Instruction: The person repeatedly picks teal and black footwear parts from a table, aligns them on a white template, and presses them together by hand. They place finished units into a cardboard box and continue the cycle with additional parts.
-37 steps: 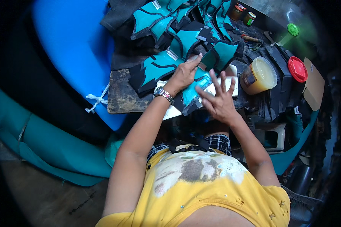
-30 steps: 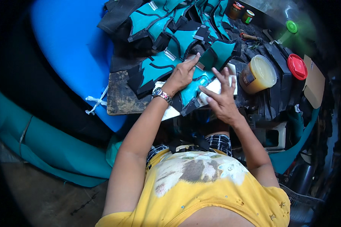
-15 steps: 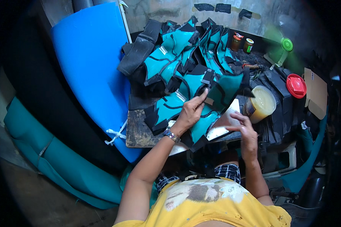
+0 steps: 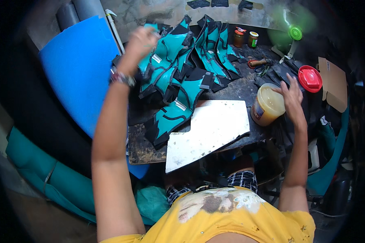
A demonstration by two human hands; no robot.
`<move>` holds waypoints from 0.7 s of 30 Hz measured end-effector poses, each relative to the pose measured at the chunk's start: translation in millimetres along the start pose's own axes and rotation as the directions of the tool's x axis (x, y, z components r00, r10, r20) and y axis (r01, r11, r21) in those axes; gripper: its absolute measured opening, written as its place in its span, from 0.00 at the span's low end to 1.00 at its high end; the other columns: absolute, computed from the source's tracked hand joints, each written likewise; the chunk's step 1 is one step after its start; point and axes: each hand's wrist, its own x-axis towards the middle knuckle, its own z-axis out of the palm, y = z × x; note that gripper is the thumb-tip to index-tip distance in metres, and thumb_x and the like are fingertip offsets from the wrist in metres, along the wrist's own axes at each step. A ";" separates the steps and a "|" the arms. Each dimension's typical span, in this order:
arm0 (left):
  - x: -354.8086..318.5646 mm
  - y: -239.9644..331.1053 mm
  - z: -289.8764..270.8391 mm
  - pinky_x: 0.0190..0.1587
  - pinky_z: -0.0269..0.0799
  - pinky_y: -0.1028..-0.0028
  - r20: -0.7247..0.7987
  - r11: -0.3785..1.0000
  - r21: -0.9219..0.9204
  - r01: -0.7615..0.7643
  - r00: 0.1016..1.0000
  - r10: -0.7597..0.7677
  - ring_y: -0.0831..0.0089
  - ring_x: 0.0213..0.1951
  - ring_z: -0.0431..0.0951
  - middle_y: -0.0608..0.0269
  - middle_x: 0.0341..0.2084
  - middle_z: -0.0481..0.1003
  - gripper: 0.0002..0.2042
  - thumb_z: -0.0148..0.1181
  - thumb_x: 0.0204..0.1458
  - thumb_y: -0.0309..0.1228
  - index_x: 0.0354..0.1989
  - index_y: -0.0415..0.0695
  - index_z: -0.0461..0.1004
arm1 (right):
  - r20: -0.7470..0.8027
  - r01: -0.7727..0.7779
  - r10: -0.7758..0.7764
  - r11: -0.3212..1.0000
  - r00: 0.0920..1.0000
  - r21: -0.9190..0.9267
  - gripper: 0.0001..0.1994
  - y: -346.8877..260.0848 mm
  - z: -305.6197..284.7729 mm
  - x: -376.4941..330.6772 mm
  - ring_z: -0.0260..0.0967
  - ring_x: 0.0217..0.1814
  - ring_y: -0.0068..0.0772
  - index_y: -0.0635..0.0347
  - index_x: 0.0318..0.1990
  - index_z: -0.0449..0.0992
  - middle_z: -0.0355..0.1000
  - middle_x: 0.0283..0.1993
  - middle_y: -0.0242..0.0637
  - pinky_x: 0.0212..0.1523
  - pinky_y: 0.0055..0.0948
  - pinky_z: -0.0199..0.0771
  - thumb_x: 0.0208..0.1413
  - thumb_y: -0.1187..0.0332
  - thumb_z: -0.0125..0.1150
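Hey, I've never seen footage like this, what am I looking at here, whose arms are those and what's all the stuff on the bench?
This is one picture from a wide fisheye camera worn on a person's head, looking down, so straight edges bend near the rim. There is no machine: the two bare arms belong to the wearer, in a yellow shirt. The left hand, with a wristband, is raised over a pile of teal and black cut pieces; whether it grips anything is blurred. The right hand reaches to an open tub of yellowish paste. On the dark workbench lie a stained white board, a red lid and two small jars. A blue sheet leans at the left.
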 end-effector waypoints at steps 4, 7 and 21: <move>-111.1 51.7 80.1 0.56 0.69 0.60 0.696 0.986 0.126 0.108 0.699 -0.165 0.46 0.55 0.74 0.31 0.51 0.72 0.40 0.61 0.53 0.51 0.65 0.29 0.59 | 0.484 0.036 0.101 0.963 0.869 -0.265 0.38 6.3 7.3 34.7 0.27 0.81 0.43 0.55 0.42 0.84 0.45 0.76 0.46 0.73 0.59 0.21 0.68 0.40 0.25; -166.1 59.4 117.3 0.57 0.68 0.58 0.559 0.946 0.124 0.299 0.767 -0.316 0.41 0.52 0.72 0.32 0.49 0.71 0.50 0.65 0.51 0.50 0.72 0.33 0.42 | 0.130 0.093 -0.078 0.989 0.989 -0.118 0.36 7.6 -9.8 33.1 0.38 0.79 0.46 0.57 0.35 0.83 0.53 0.72 0.48 0.73 0.60 0.26 0.69 0.43 0.26; -136.9 91.3 51.5 0.39 0.70 0.54 -0.015 0.932 -0.302 -0.202 0.978 0.207 0.40 0.40 0.74 0.43 0.36 0.72 0.16 0.56 0.51 0.18 0.47 0.39 0.62 | 0.118 0.194 -0.172 0.959 0.978 -0.209 0.14 -53.3 -77.0 -75.3 0.47 0.75 0.51 0.57 0.49 0.79 0.60 0.67 0.51 0.73 0.55 0.38 0.63 0.60 0.56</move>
